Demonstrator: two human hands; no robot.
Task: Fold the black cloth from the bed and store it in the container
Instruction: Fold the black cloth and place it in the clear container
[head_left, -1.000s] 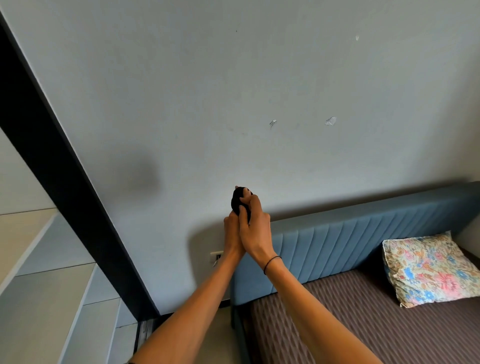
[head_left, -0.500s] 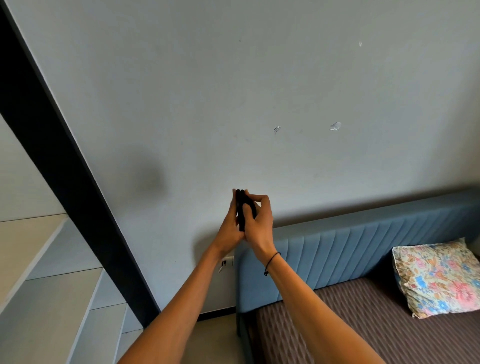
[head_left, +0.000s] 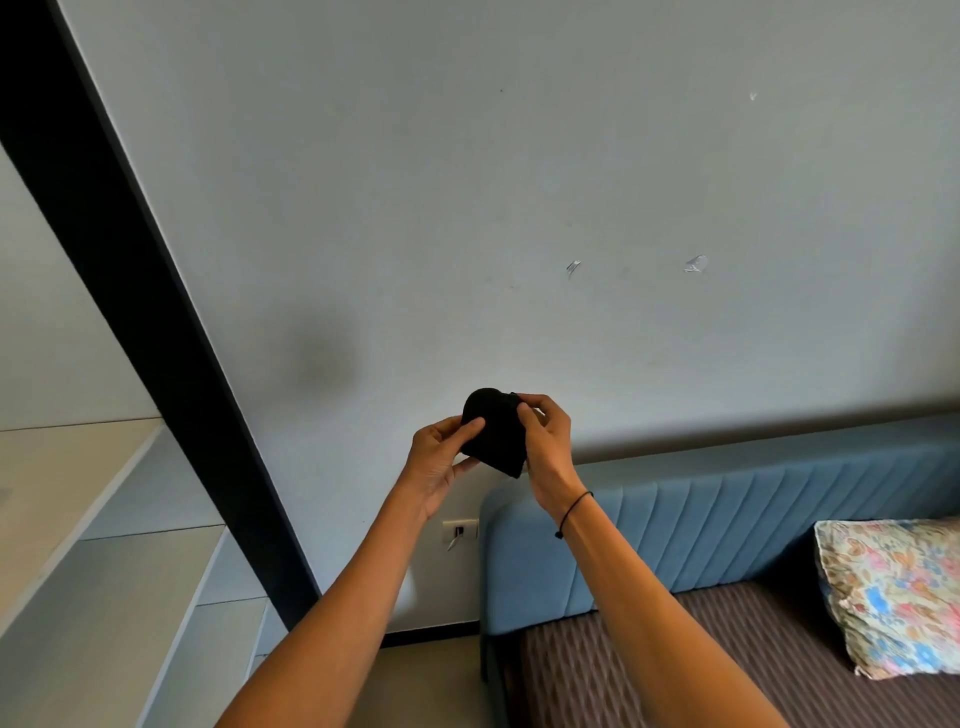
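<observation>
Black cloth bunched small between both hands, midair.

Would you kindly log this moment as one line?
step: folding | cloth: small, held up | left hand: gripping | right hand: gripping | container: unseen

We are in a bedroom of a home. A bed with a brown quilted cover stands against a plain pale wall, backed by a blue padded headboard with stitched vertical channels. A floral pillow leans at the head end. A wall socket sits just beside the headboard, and pale built-in shelves behind a dark frame fill our left.
</observation>
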